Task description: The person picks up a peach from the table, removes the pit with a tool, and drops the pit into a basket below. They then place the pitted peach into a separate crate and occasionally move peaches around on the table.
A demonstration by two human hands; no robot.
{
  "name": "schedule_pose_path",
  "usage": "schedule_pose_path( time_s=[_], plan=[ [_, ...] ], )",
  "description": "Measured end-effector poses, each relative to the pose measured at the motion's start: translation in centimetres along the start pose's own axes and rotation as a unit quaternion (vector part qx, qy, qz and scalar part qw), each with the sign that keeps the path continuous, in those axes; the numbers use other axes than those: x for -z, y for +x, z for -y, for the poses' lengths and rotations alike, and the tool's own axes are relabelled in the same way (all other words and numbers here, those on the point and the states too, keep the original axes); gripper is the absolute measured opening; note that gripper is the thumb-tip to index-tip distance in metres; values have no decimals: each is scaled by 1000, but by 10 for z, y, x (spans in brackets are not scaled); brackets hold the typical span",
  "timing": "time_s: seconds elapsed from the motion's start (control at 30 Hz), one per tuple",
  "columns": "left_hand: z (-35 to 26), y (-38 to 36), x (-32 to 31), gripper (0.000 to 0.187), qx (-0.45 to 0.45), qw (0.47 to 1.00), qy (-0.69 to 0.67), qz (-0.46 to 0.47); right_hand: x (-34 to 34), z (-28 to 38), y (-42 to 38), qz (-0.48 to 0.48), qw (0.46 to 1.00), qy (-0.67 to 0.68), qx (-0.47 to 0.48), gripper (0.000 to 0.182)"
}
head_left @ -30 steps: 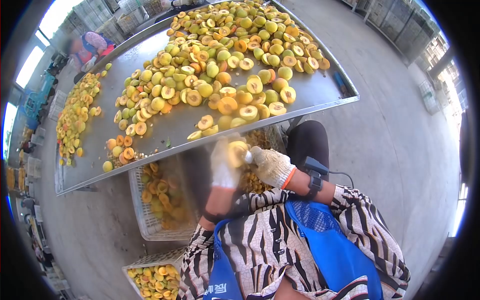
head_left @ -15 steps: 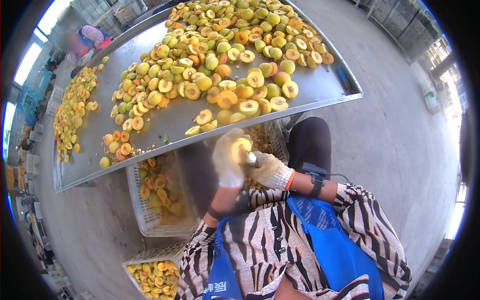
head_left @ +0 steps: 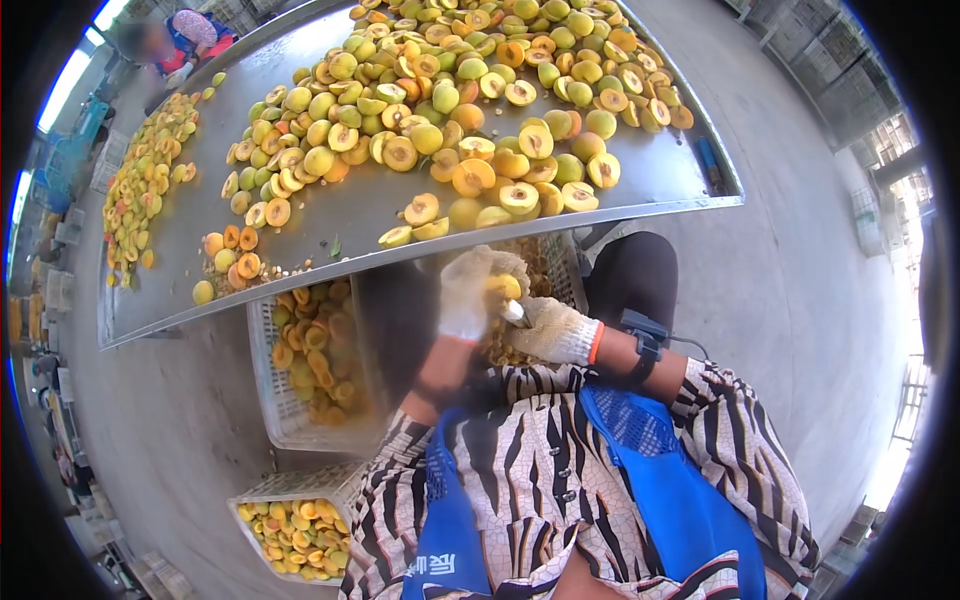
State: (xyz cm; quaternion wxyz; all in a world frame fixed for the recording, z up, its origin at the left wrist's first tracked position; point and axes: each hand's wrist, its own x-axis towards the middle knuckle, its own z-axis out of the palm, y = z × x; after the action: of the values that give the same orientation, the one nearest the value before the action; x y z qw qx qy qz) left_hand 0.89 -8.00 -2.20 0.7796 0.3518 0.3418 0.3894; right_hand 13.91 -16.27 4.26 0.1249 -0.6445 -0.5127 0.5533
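Head view: the left hand, in a white glove, is closed around a yellow peach half, holding it just below the near edge of the bench. The right hand, also gloved, is closed on a small metal tool whose tip sits against the lower side of the fruit. Both hands are touching at the fruit, above the lap and over a crate of pits that stands under the bench.

Compared with a second ago, the left hand has turned the fruit: the cut face that then looked up toward the camera is now mostly covered by the glove's fingers, and only a yellow patch shows. The right hand has stayed in nearly the same place with the tool pressed in, so the work on this one piece appears to be still under way, with the fruit being rotated against the tool rather than released. The whole scene has also shifted a little in the frame, which is the head moving, not the bench.

On the bench lies a wide heap of halved fruit. To the left below it stands a white crate of halves, and another crate nearer the person. A co-worker sits at the far end.
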Motion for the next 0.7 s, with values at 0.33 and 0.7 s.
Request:
schedule_pose_path(
  time_s=[0.33, 0.7],
  plan=[
    [4, 6, 13, 33, 44, 996, 66, 50, -7, -20, 14, 32, 999, -36, 2, 28],
    [45, 21, 12, 26, -106, 994, 11, -11, -3, -11, 7, -77, 991, -65, 87, 24]
  ],
)
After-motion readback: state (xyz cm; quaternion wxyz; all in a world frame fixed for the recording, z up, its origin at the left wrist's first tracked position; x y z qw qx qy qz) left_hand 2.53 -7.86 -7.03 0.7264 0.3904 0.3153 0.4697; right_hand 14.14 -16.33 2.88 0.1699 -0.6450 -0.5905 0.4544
